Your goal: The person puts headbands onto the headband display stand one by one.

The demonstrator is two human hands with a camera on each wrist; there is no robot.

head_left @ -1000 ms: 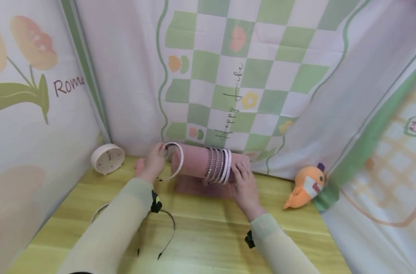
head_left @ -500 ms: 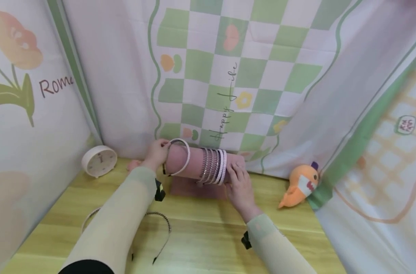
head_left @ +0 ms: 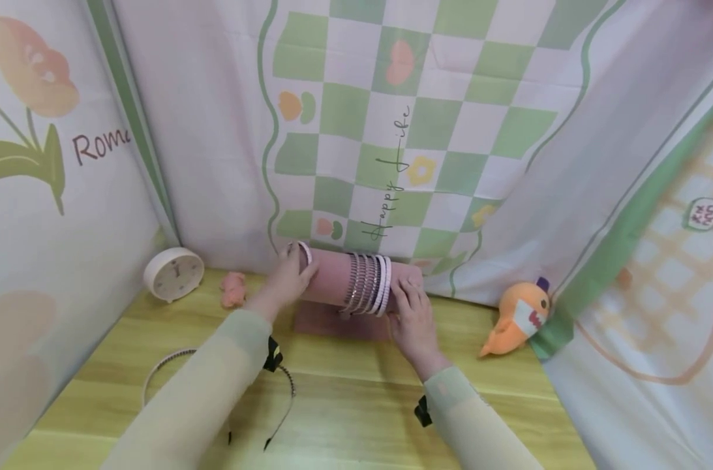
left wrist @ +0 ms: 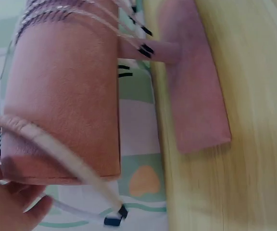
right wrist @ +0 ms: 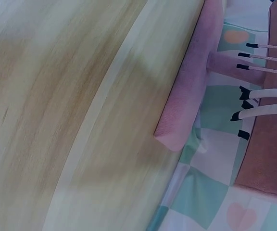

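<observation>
A pink padded roll on a pink base carries several headbands, bunched right of its middle. At the roll's left end my left hand holds a white headband. In the left wrist view that headband lies slantwise across the roll's end, its dark tips past the edge, with the fingers of my left hand at its far side. My right hand rests on the roll's right end, beside the outermost white headband. The right wrist view shows dark headband tips below the roll.
Headbands lie on the wooden table at the front left, partly behind my left sleeve. A round white clock and a small pink figure stand back left. An orange plush toy lies at the right, before a curtain.
My left hand has moved right with the white headband, bringing it from beside the roll onto its left end. My right hand stays on the roll's right end.
</observation>
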